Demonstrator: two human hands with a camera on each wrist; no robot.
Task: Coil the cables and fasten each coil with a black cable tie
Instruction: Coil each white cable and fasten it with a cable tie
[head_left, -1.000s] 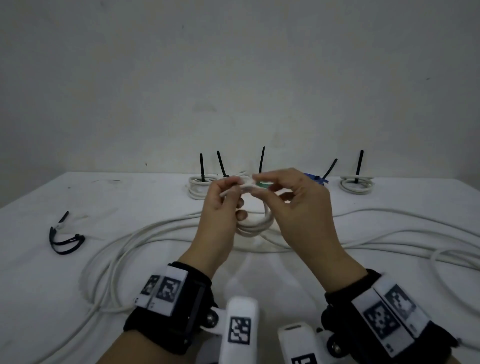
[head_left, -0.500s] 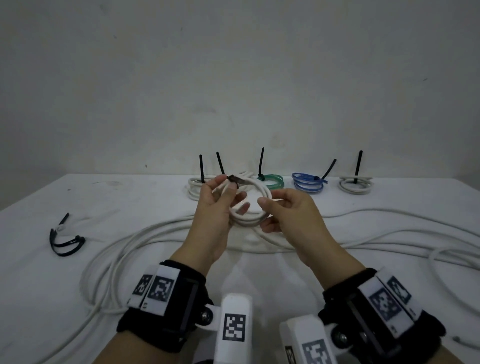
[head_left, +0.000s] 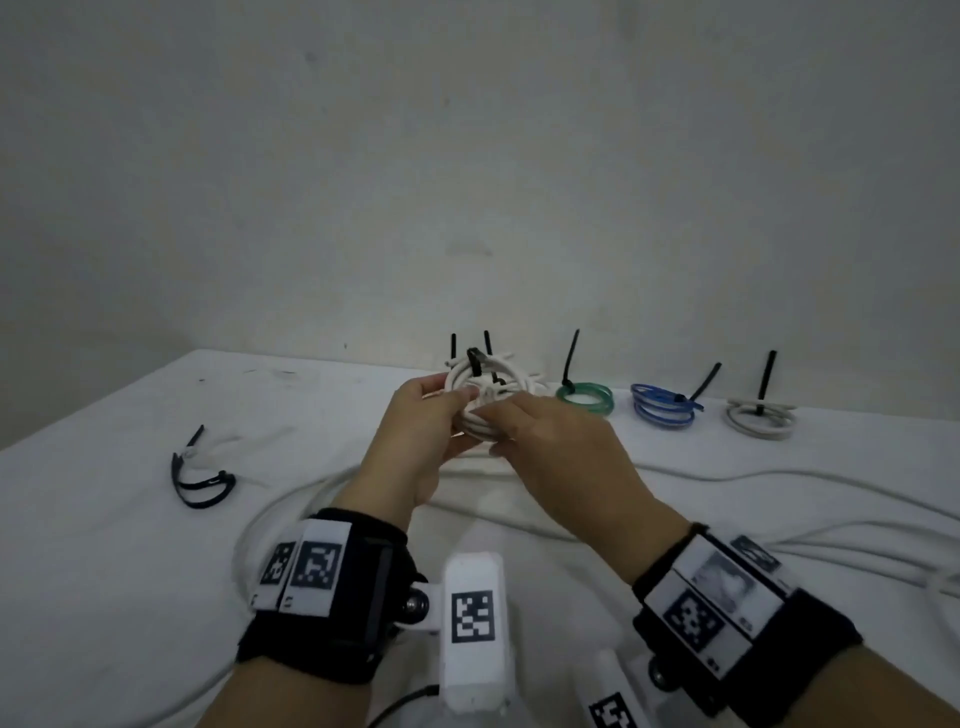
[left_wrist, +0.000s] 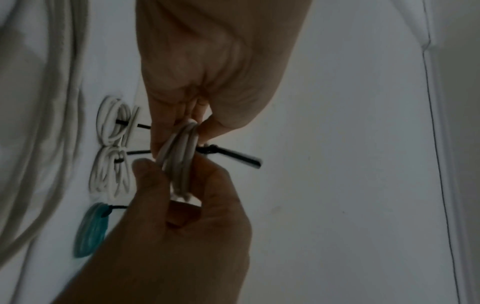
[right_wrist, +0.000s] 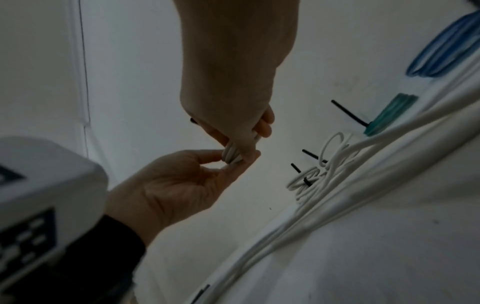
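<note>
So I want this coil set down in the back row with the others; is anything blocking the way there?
Nothing visible blocks it. Both hands hold the white coil above the table, just before the tied white coils and green coil.

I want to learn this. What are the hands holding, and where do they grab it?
Both hold one white coil. The left hand pinches its left rim; the right hand pinches its near rim.

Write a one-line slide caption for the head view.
Both hands, left hand and right hand, hold a white cable coil with a black tie above the table.
</note>
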